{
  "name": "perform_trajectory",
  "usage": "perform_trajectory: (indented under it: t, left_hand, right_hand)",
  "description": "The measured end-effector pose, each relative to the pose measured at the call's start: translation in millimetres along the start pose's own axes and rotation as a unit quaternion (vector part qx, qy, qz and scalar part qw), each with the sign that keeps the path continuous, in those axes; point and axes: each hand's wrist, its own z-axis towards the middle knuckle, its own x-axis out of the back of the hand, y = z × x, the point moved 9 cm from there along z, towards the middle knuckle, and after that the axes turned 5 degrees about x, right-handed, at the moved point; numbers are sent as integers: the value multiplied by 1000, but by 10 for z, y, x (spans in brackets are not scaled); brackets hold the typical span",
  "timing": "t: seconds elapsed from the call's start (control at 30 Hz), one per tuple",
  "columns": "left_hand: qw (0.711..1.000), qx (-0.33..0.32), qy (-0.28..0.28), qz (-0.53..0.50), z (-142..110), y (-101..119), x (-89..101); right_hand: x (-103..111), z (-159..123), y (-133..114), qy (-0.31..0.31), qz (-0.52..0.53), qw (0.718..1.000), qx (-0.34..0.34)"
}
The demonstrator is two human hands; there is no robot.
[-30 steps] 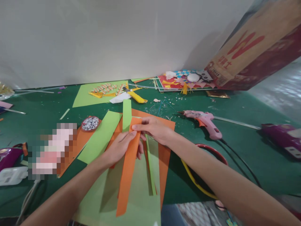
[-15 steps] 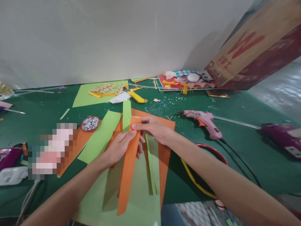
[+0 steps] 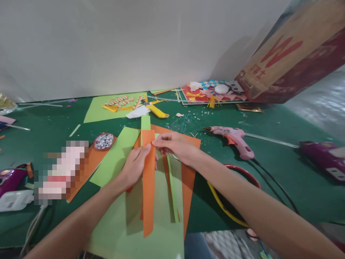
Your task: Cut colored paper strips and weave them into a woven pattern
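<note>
A long orange paper strip (image 3: 149, 187) hangs upright over the pale green sheet, its lower end curling slightly. My left hand (image 3: 136, 160) is closed on its upper part, thumb on the front face and fingers behind. At the strip's right edge, near the top, the thumb and forefinger of my right hand (image 3: 174, 146) pinch together; the exact contact is partly hidden. Below my right hand, a narrow green strip (image 3: 173, 194) with orange beside it slants down. A light green strip (image 3: 145, 123) sticks out behind the orange one.
To the right lie a pink hot glue gun (image 3: 234, 136), its cord and a red and yellow ring (image 3: 215, 196). Yellow-handled pliers (image 3: 159, 110) lie behind. On the left are a wide green strip (image 3: 117, 154) and a round dish of googly eyes (image 3: 104, 141). A paper bag (image 3: 280, 61) stands back right.
The orange strip has swung more upright and shifted slightly left at its top. My right thumb has slid from the strip's face to its right edge; my left hand has moved slightly left.
</note>
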Motion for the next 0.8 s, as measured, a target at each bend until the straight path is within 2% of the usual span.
perform_trajectory:
  t: [0.13, 0.3, 0.47, 0.67, 0.8]
  left_hand:
    - [997, -35, 45, 53, 3, 58, 78]
    - [995, -51, 54, 65, 8, 78, 99]
    - [992, -57, 79, 83, 13, 54, 139]
    - [993, -78, 62, 66, 21, 72, 104]
    - [991, -77, 77, 74, 29, 72, 132]
  right_hand:
    - [-4, -2, 5, -6, -18, 1000, -1]
    - [-43, 1, 19, -38, -49, 998, 11]
    - [-44, 5, 0, -34, -57, 998, 23]
    - [-114, -23, 0, -69, -85, 994, 11]
    - [-113, -33, -9, -62, -91, 994, 14]
